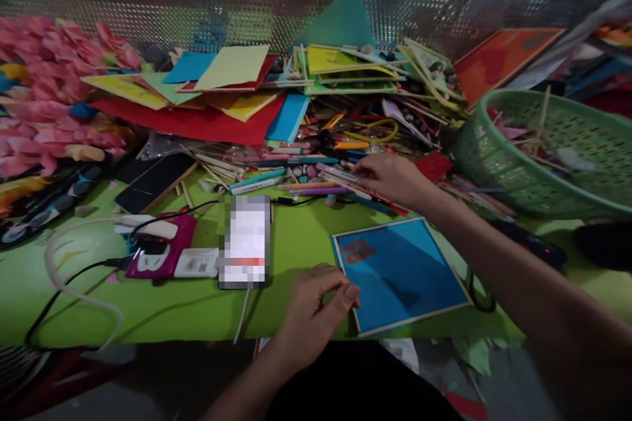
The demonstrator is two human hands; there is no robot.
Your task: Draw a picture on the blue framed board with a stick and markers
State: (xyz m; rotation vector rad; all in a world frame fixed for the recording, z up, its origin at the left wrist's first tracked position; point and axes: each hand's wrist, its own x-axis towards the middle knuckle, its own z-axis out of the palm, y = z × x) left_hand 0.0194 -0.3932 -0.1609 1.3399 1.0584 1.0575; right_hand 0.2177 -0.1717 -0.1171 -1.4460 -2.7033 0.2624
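Note:
My right hand (388, 176) reaches over a heap of pens and sticks, fingers bent down and drawn together. Its fingertips meet the end of a pale marker (336, 173); whether they grip it or something smaller is hidden. My left hand (320, 299) rests by the front edge of the table, fingers curled and thumb against them; anything inside is out of sight. Beside it lies a blue card panel (405, 276) framed with thin pale sticks, with a small brown patch at its upper left. The left fingertips are close to the panel's left edge; contact is unclear.
A lit phone (245, 243) is plugged in beside a magenta power strip (165, 253) with cables. A dark phone (155, 183) lies farther left. Coloured cards (232, 69) are piled behind the pens. A green basket (523, 171) stands right; pink paper flowers (54, 92) crowd the left.

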